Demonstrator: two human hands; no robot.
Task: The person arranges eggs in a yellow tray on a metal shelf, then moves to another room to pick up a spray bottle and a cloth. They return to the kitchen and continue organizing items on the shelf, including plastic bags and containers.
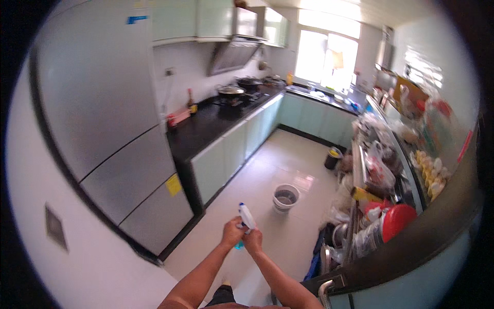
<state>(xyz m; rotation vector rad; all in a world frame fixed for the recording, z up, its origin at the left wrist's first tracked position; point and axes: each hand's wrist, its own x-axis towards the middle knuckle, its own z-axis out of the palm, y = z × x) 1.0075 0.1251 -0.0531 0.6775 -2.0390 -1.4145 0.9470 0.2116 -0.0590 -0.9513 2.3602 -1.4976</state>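
Note:
Between my two hands is a spray bottle with a white trigger head [247, 218] and a blue nozzle, held in front of me above the floor. My left hand [232, 233] grips it from the left, just under the head. From the right, my right hand [253, 240] closes around it too. A bit of the blue-green bottle body [239, 245] shows below my hands; the fingers hide the rest. Beyond them, to the right, a white bucket [281, 209] stands upright on the tiled floor [251, 181]. Its inside looks dark, and I cannot tell what it holds.
A tall grey refrigerator [104, 96] stands at left, beside a black countertop [200, 135] with a covered pan [231, 90] on the stove. Crowded shelves [357, 166] line the right side, with a red-lidded container [399, 222]. A dark bin [332, 157] sits farther back. A door handle [326, 291] is near my right.

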